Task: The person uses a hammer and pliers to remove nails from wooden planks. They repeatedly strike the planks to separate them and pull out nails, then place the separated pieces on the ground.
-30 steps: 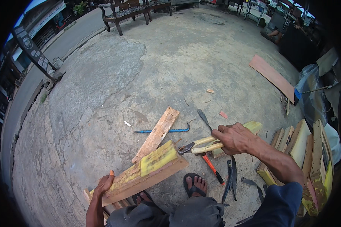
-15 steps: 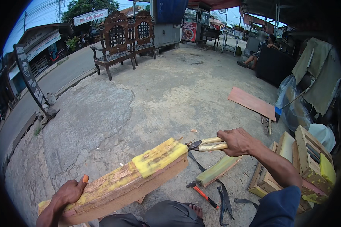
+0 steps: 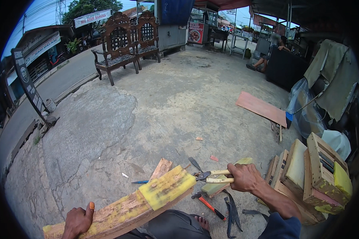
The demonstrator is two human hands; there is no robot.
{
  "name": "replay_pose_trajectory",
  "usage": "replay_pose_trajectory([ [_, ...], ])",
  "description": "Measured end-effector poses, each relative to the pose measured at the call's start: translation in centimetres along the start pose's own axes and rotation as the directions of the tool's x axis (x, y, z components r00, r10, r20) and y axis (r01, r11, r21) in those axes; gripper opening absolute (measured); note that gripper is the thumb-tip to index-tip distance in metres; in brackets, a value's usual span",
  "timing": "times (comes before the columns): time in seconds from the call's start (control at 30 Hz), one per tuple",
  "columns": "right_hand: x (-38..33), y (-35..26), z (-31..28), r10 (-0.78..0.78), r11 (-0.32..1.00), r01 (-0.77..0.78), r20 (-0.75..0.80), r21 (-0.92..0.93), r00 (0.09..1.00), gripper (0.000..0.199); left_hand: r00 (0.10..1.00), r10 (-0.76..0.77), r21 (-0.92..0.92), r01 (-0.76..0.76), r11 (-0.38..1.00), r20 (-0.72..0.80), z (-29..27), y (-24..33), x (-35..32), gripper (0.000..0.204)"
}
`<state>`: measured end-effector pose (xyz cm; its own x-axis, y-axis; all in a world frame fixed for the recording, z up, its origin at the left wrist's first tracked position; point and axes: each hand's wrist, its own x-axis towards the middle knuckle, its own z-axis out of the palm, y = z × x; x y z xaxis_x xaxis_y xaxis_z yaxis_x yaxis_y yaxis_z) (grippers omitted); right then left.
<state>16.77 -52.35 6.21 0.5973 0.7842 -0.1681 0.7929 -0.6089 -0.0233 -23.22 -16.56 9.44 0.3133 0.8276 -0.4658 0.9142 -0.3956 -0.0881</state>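
Head view: a person's left hand (image 3: 79, 220) grasps a wooden beam (image 3: 119, 208) near its end, thumb on top. The beam slants across toward the right hand (image 3: 243, 177), which clasps pale-handled pliers (image 3: 220, 180), their tip at the beam's other end, beside yellow foam (image 3: 169, 187). Below the right hand lies a hammer (image 3: 209, 206); to its right, stacked frames (image 3: 316, 159).

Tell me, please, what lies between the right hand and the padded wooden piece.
The head view shows pliers there, their handles in the right hand and jaws at the end of the wooden piece.
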Motion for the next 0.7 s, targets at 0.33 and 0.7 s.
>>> replay_pose_trajectory([
  [0.33, -4.8, -8.8, 7.1, 0.305, 0.893, -0.304, 0.049, 0.332, 0.951, 0.029, 0.967, -0.033, 0.005, 0.033, 0.999, 0.252, 0.6, 0.7, -0.7, 0.103],
  [0.7, 1.1, 2.0, -3.0, -0.177, 0.977, 0.188, -0.099, 0.106, 0.979, 0.052, 0.995, 0.088, -0.136, -0.082, 0.987, 0.039, 2.1, -0.3, -0.1, 0.101],
])
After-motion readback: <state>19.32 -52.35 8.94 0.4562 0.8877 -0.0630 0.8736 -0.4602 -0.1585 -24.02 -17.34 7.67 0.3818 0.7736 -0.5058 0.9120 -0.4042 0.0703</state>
